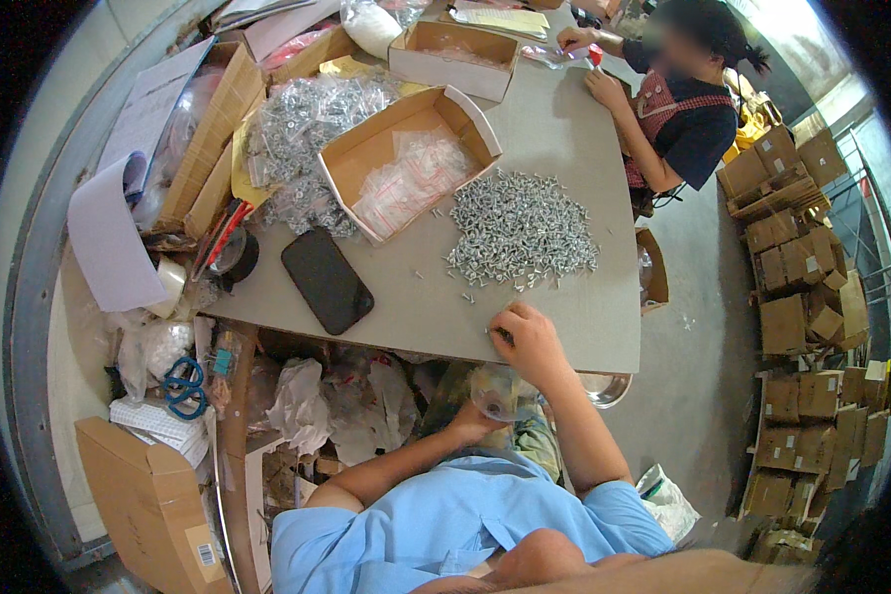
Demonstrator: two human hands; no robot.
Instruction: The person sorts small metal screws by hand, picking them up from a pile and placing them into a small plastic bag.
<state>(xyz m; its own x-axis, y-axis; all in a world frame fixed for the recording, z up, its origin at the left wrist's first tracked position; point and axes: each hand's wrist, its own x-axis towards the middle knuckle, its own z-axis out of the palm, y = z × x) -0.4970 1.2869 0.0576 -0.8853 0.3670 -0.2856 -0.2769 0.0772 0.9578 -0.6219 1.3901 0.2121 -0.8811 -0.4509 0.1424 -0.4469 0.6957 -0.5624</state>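
My right hand (527, 340) rests at the table's near edge, fingers curled in with small metal bits at the fingertips that look like screws. Just below the edge, my left hand (473, 424) grips a clear plastic bag (495, 394), its mouth near the tabletop. A wide pile of silver screws (520, 226) spreads over the table beyond my right hand, with a few loose ones around it. Left of the pile, an open cardboard box (351, 170) holds small clear bags with red lines (416, 178).
A black phone (327, 281) lies on the table (416, 312). Bagged metal parts (312, 124) crowd the far left. Blue-handled scissors (183, 387) hang at the left. Across the table a person (683, 109) handles a small packet. Cartons (797, 327) fill the shelves at right.
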